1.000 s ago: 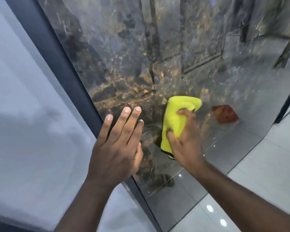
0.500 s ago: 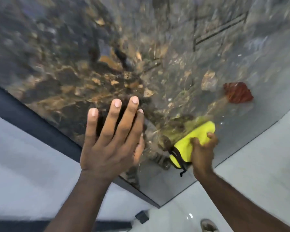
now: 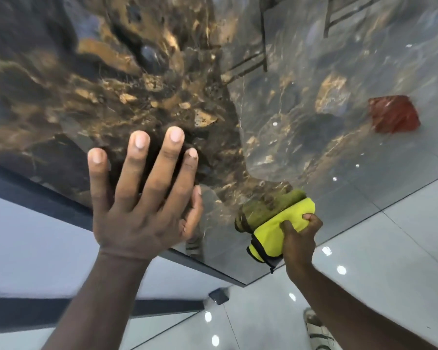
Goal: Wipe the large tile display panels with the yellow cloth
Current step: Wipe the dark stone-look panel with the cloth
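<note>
Glossy dark tile panel fills most of the head view (the only view): marble look, brown and gold veining, heavy reflections. Dark frame runs along the panel's lower left edge. Pale polished floor lies below the panel, with ceiling-light glints on it.

Left hand: palm flat on the panel near its lower left edge, fingers straight and spread. Grip is apart and holds nothing; it looks like a brace.

Right hand: grip clamped on the yellow cloth, fingers curled into the wad. The cloth is bunched, with dark trim, and is pressed on the panel just above its bottom corner. Its olive reflection shows in the gloss right above it.

A red patch sits high on the panel's right part. Sticker or reflection, can't tell. A shoe is on the floor below the panel's corner.

Step, my read: mid-wipe, at the low end of a stroke over the panel's lower section. No visible dirt boundary, so I can't gauge how much of the panel is done.

Next move needs:
- Cloth pulled flat on the gloss with even pressure, run back up or sideways from the corner.
- Passes that overlap, so no strip gets missed.
- The braced palm lifted and its spot wiped, since it probably leaves prints.
</note>
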### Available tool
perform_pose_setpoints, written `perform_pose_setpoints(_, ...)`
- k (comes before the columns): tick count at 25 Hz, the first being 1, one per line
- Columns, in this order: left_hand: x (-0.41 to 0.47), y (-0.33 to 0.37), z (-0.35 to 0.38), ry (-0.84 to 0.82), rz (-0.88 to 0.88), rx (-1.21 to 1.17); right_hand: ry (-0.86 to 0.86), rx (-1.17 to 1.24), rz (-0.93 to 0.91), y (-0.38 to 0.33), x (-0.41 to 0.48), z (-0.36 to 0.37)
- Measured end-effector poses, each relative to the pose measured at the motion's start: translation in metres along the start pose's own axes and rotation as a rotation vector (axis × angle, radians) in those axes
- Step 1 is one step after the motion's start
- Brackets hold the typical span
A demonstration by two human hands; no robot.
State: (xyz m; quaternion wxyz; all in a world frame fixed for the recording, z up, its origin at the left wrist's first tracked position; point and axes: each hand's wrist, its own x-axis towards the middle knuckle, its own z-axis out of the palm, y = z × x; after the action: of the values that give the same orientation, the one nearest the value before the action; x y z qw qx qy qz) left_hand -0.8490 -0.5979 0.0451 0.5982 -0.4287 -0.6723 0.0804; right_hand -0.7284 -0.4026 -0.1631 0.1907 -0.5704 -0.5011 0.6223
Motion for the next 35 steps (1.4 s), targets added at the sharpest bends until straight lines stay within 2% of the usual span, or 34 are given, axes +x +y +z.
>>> perform_pose_setpoints(2,0.001,-0.002,-0.003,-0.009,0.005,-0.006,-0.025,-0.001,-0.012,0.0,-0.011,-0.001)
perform_pose_setpoints(5,0.007,-0.004,-0.011,-0.048,0.005,-0.114,-0.003,-0.021,-0.325,-0.019,-0.045,-0.005)
perform_pose_setpoints(6,0.007,-0.008,-0.016,-0.063,-0.004,-0.164,0.014,0.019,-0.366,-0.032,-0.061,-0.004)
perform_pose_setpoints(9,-0.005,-0.03,-0.04,-0.055,-0.085,-0.258,0.106,0.156,-0.354,-0.065,-0.098,0.017)
perform_pose_setpoints(10,-0.012,-0.041,-0.048,-0.032,-0.121,-0.258,0.115,0.147,-0.506,-0.075,-0.12,0.028)
perform_pose_setpoints(12,-0.03,-0.068,-0.061,-0.016,-0.16,-0.263,0.019,0.064,-0.933,-0.091,-0.169,0.039)
perform_pose_setpoints(13,-0.039,-0.082,-0.064,-0.031,-0.165,-0.276,-0.008,0.032,-1.09,-0.101,-0.184,0.04)
perform_pose_setpoints(14,-0.047,-0.097,-0.068,-0.05,-0.16,-0.291,0.028,0.036,-1.159,-0.112,-0.192,0.041)
perform_pose_setpoints(15,-0.055,-0.111,-0.071,-0.075,-0.152,-0.313,0.111,0.102,-1.116,-0.124,-0.19,0.041)
perform_pose_setpoints(16,-0.063,-0.121,-0.073,-0.105,-0.144,-0.339,0.173,0.245,-0.974,-0.137,-0.195,0.043)
perform_pose_setpoints(17,-0.069,-0.129,-0.075,-0.136,-0.141,-0.372,0.197,0.334,-0.832,-0.142,-0.202,0.049)
perform_pose_setpoints(18,-0.075,-0.134,-0.076,-0.166,-0.149,-0.417,0.178,0.344,-0.82,-0.14,-0.219,0.058)
perform_pose_setpoints(21,-0.085,-0.141,-0.073,-0.189,-0.224,-0.569,-0.014,0.017,-1.233,-0.101,-0.257,0.083)
perform_pose_setpoints(22,-0.088,-0.141,-0.072,-0.192,-0.257,-0.617,-0.024,0.001,-1.256,-0.094,-0.256,0.086)
perform_pose_setpoints(25,-0.094,-0.136,-0.069,-0.196,-0.253,-0.727,0.132,0.216,-0.948,-0.088,-0.246,0.096)
perform_pose_setpoints(26,-0.094,-0.132,-0.067,-0.177,-0.225,-0.748,0.118,0.179,-0.987,-0.08,-0.251,0.099)
perform_pose_setpoints(28,-0.092,-0.12,-0.059,-0.135,-0.176,-0.768,0.018,0.0,-1.197,-0.047,-0.256,0.104)
perform_pose_setpoints(29,-0.09,-0.116,-0.056,-0.125,-0.152,-0.76,-0.028,-0.013,-1.185,-0.025,-0.249,0.107)
perform_pose_setpoints(32,-0.091,-0.1,-0.039,-0.188,-0.047,-0.679,0.048,0.099,-0.744,0.043,-0.201,0.118)
perform_pose_setpoints(35,-0.101,-0.084,-0.026,-0.289,-0.039,-0.607,0.034,0.06,-0.271,0.095,-0.163,0.127)
